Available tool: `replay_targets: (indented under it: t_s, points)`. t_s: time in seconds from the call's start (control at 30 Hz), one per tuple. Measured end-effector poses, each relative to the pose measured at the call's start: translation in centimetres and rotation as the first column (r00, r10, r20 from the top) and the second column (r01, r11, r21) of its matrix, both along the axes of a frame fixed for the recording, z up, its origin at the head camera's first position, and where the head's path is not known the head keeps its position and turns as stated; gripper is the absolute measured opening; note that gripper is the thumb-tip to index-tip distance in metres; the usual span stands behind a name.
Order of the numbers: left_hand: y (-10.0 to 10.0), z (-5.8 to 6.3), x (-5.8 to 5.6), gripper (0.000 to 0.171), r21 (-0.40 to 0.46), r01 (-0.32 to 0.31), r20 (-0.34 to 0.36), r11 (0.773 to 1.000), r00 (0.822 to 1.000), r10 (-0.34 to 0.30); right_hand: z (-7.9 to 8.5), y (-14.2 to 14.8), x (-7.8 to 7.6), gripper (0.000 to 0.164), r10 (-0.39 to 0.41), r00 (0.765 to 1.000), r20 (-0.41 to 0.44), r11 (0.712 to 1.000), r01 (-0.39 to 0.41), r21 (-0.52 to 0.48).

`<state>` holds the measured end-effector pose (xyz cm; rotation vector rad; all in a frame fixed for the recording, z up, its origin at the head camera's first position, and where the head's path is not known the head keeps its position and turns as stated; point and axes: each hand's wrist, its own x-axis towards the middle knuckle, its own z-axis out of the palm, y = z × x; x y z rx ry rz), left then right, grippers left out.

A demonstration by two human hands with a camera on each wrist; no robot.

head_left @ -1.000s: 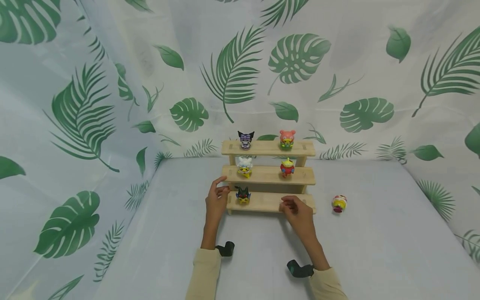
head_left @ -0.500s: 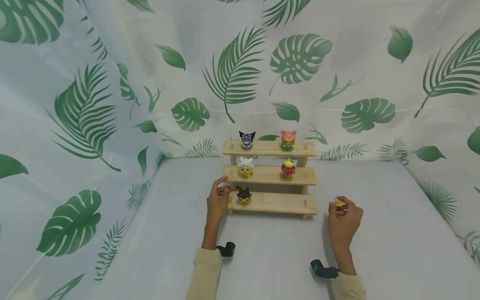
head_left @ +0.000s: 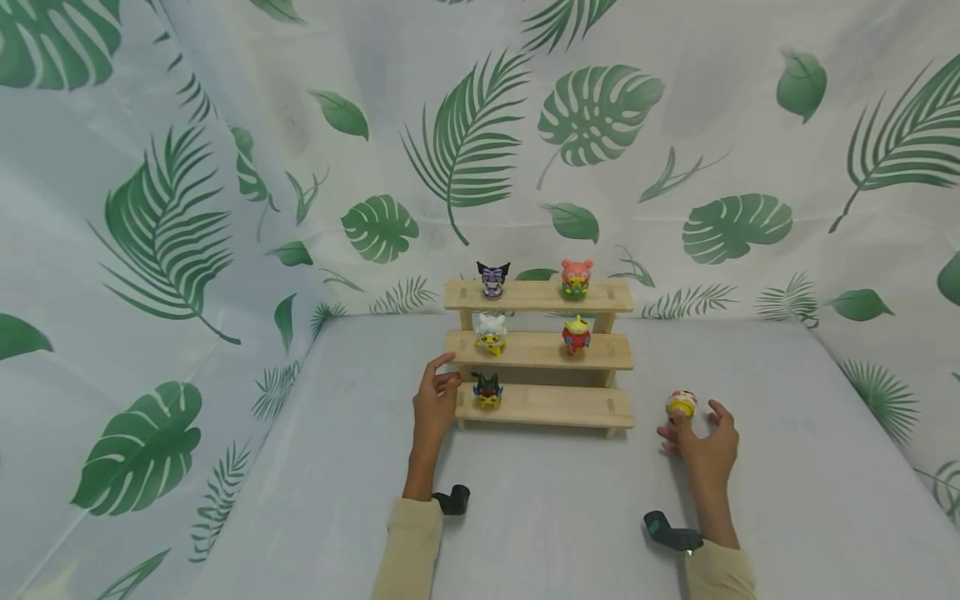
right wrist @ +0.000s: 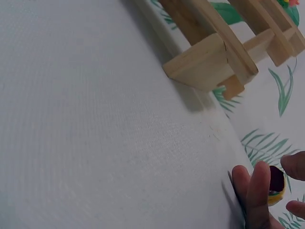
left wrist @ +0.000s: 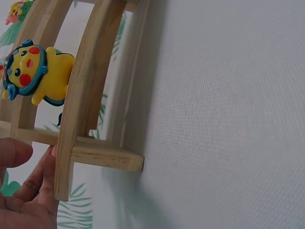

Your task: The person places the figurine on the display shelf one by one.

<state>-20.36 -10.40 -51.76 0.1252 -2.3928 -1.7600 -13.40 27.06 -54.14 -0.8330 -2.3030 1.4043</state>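
At the left end of a three-tier wooden display stand (head_left: 555,402), my left hand (head_left: 437,400) has its fingertips against the wood; the wrist view shows fingers (left wrist: 45,181) at the lowest board's end, thumb apart. On that board stands a yellow figurine with a dark eared hood (head_left: 487,392). To the right of the stand, my right hand (head_left: 705,442) has its fingers spread around a yellow figurine with a white and red top (head_left: 681,403), lying on the table. Its dark base (right wrist: 276,179) faces the right wrist camera. Firm contact there is not clear.
The top tier bears a black-and-purple figurine (head_left: 492,282) and a pink one (head_left: 576,280). On the middle tier are a white-hooded figurine (head_left: 491,335) and a red one (head_left: 576,335). Leaf-print cloth (head_left: 637,242) hangs behind the white table (head_left: 525,517).
My right hand has moved from the lowest board to the figurine on the right. It closed over it half a second ago; now its fingers are more spread. The left hand stays put.
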Motion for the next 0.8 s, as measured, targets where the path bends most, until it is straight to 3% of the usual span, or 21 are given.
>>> replay_targets:
  t_s: [0.27, 0.5, 0.8]
  points:
    - [-0.1, -0.2, 0.1, 0.044, 0.002, 0.013, -0.008, 1.0, 1.0, -0.013, -0.5, 0.6, -0.7, 0.066, 0.047, 0.998, -0.03, 0.967, -0.053, -0.249]
    - [0.0, 0.0, 0.1, 0.043, 0.002, 0.005, -0.007, 1.0, 1.0, -0.005, -0.3, 1.0, -1.2, 0.064, 0.051, 0.999, -0.003, 0.969, -0.051, -0.243]
    - [0.0, 0.2, 0.2, 0.044, 0.009, 0.003, -0.008, 1.0, 1.0, -0.003, -0.3, 1.1, -1.3, 0.06, 0.056, 0.998, -0.024, 0.947, -0.06, -0.316]
